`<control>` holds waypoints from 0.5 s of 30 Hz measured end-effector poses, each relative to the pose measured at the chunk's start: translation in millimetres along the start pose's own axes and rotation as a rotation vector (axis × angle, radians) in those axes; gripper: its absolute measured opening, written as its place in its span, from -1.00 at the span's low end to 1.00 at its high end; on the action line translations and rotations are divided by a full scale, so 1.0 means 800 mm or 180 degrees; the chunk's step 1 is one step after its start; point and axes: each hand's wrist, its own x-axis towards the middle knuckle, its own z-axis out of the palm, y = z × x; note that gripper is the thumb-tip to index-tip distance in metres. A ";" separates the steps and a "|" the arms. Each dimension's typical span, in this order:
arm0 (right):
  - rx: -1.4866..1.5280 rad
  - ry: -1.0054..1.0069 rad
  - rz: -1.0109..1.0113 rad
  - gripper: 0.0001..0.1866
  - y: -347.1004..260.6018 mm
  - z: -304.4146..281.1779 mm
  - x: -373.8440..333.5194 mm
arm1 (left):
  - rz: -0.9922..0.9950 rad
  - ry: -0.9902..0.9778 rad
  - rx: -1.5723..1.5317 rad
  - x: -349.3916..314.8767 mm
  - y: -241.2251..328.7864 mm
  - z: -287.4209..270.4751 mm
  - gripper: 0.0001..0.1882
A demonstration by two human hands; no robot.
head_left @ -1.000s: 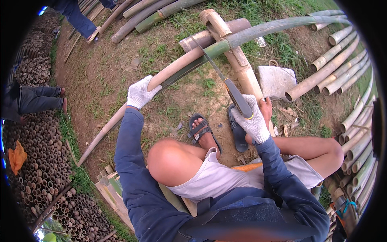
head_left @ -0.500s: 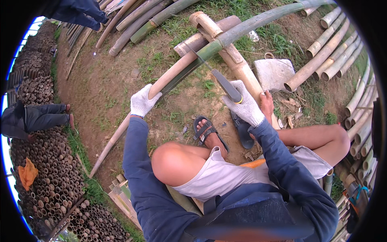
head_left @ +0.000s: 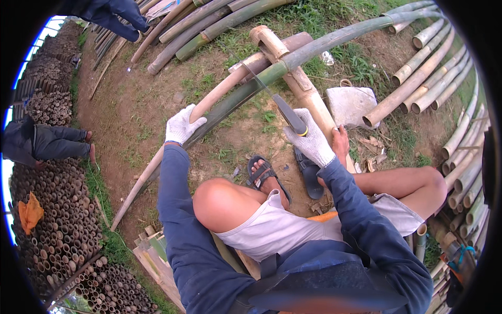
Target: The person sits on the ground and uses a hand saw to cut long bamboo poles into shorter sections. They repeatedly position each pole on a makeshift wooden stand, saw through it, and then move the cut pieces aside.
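My left hand (head_left: 184,124), in a white knit glove, is closed around a pale brown pole (head_left: 222,90) that lies alongside a long green bamboo pole (head_left: 327,43). My right hand (head_left: 312,138), gloved alike, is wrapped around the dark grey handle of a handsaw (head_left: 286,112). The saw's thin blade slants up and left across the green bamboo, close to the pale pole's far end. Under the bamboo is a support of crossed bamboo pieces (head_left: 314,99); my bare right foot (head_left: 340,144) presses against its near part.
A pale stone slab (head_left: 351,107) lies right of the support. Cut bamboo poles (head_left: 413,78) lie at the right, more (head_left: 230,30) at the far left. Stacked bamboo tubes (head_left: 57,209) fill the left side. One person (head_left: 57,140) is at the left, another (head_left: 112,18) far left. An empty sandal (head_left: 309,178) sits near my foot.
The gap between the pale pole and the green bamboo has widened near my left hand, showing more of the bamboo. The saw stays across the bamboo, still in my right hand. The view has shifted slightly.
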 end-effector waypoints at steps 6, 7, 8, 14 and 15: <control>-0.0073 0.0267 -0.0336 -0.44 -0.012 0.005 -0.010 | -0.0130 0.0513 0.0179 0.058 0.014 0.014 -0.14; -0.0120 0.0307 -0.0482 -0.43 -0.016 0.007 -0.010 | 0.0182 0.0709 0.0104 0.066 0.034 0.019 -0.17; -0.0170 0.0316 -0.0467 -0.41 -0.020 0.009 -0.009 | 0.0384 0.0830 -0.0107 0.071 0.059 0.025 -0.15; -0.0294 0.0288 -0.0781 -0.35 -0.045 0.015 -0.007 | -0.0146 -0.0234 -0.0721 0.085 0.174 0.049 -0.07; -0.0354 0.0211 -0.0621 -0.35 -0.048 0.015 -0.005 | -0.0136 -0.0195 -0.0660 0.086 0.178 0.049 -0.10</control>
